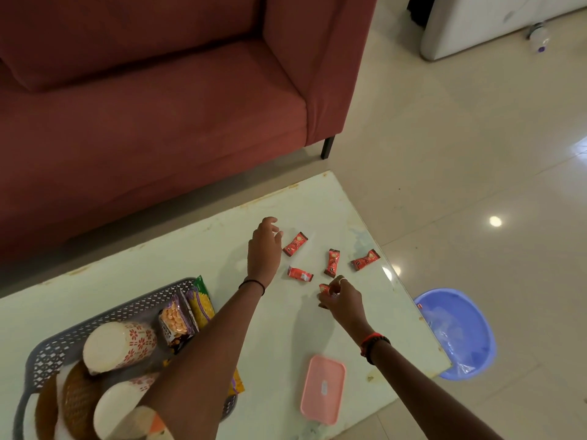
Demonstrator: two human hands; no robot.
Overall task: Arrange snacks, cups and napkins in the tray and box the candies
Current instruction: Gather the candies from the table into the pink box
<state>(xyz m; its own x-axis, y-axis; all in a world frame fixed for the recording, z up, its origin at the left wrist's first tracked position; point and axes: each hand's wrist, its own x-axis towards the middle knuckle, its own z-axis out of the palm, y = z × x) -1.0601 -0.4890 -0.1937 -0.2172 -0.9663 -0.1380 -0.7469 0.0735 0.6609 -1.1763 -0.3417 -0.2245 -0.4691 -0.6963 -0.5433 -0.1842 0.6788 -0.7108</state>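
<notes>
Grey perforated plastic tray (47,347) sat nearest, at lower left, holding paper cups (122,346) lying on sides, snack packets (178,322) and round woven mats (77,404). Left hand (263,249) reached forward, palm down, fingers loosely spread, empty, just beside red candy (295,244). Right hand (341,298) pinched another red candy wrapper (324,289). Three more candies (333,262) lay scattered near table's far corner. Pink rectangular lid (323,389) lay flat near front edge. Pale glossy table (152,258); maroon fabric sofa (152,100) behind; cream tiled floor (460,138); blue plastic basin (457,331) on floor.
</notes>
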